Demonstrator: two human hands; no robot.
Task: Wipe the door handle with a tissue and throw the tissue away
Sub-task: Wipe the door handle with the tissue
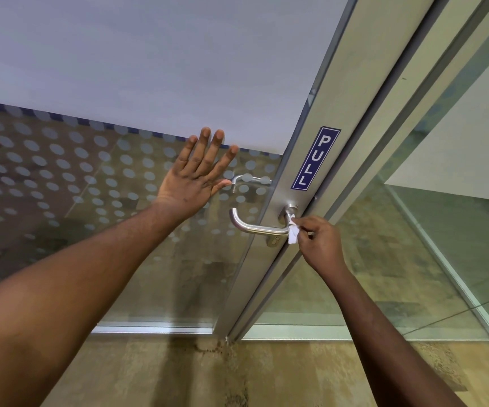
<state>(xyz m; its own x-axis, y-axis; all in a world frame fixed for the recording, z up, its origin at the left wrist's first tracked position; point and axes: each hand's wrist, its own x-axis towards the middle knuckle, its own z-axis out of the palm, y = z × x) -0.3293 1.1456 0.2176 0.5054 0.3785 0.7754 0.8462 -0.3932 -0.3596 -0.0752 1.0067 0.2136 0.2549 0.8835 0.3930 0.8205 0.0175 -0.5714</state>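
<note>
Pinching tissue point(293, 234) at door handle point(255, 228) base, right hand point(319, 242).

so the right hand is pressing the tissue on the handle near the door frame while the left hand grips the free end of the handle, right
Not quite. In the head view the left hand lies open and flat against the glass door, not on the handle. The right hand does press the tissue on the handle near the frame.

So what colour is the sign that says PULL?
The PULL sign is dark blue with white letters, seen in the head view, on the door frame above the handle.
</note>
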